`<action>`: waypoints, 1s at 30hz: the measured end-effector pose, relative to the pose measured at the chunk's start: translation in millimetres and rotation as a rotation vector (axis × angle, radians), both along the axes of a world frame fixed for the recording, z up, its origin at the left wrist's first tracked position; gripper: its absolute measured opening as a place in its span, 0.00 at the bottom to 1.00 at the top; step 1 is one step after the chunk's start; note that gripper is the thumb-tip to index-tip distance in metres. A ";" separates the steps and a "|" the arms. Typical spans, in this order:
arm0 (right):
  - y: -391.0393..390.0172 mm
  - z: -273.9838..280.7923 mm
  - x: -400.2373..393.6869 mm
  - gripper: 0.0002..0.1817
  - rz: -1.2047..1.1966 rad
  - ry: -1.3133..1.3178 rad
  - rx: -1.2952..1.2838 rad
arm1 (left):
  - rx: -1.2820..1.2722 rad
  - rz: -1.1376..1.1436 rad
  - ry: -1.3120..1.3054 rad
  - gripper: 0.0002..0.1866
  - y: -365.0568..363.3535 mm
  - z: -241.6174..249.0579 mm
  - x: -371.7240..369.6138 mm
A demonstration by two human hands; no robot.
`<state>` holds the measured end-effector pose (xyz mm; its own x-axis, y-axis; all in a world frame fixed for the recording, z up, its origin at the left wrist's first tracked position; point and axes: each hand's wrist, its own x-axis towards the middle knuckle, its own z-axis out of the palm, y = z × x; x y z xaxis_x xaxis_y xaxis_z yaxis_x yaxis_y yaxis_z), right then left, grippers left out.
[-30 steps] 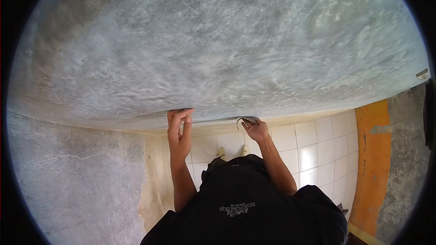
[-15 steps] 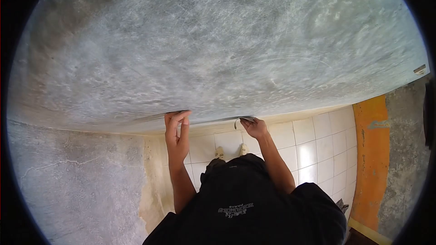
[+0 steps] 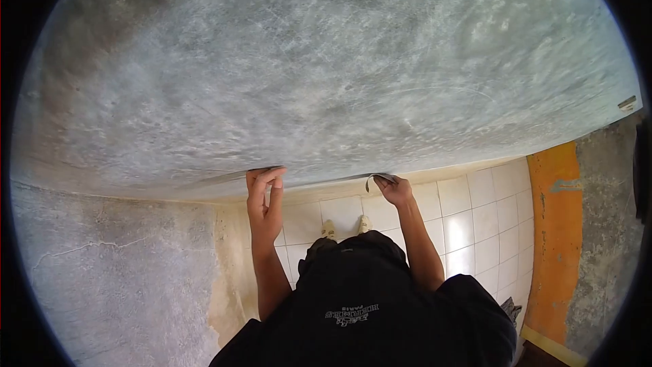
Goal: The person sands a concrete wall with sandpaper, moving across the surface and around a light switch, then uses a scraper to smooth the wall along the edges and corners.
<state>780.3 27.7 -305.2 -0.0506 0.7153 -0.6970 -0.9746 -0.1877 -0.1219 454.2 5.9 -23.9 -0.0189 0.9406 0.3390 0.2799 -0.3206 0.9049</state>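
My left hand [image 3: 263, 200] rests its fingertips against the grey plastered wall [image 3: 326, 75], fingers stretched out and holding nothing that I can see. Farther right, my right hand [image 3: 396, 191] is closed on a thin grey sheet that looks like sandpaper [image 3: 370, 181]. One end of this sheet curls away from the wall. The rest of it lies between my fingers and the wall surface, mostly hidden.
White floor tiles [image 3: 428, 204] lie below, with my two feet [image 3: 329, 229] close to the wall. To the left a second grey wall [image 3: 122, 265] carries a pale crack. An orange painted strip [image 3: 558, 245] stands at right.
My right hand has slid a short way to the right along the wall, taking the sandpaper with it. The left hand stays in nearly the same place.
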 end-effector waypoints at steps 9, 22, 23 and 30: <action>0.2 18.5 -20.2 0.23 0.014 0.022 -0.089 | 0.023 -0.024 0.037 0.10 -1.1 -3.4 0.2; -1.8 35.5 -48.5 0.25 -0.059 -0.041 0.000 | 0.042 0.004 -0.013 0.09 0.0 -0.9 2.0; -2.7 40.6 -50.2 0.25 -0.053 0.087 -0.003 | 0.056 0.001 -0.015 0.09 0.7 -0.7 1.7; 2.9 25.3 -42.3 0.25 -0.022 0.069 -0.004 | 0.047 -0.043 0.046 0.11 1.2 -2.3 -3.6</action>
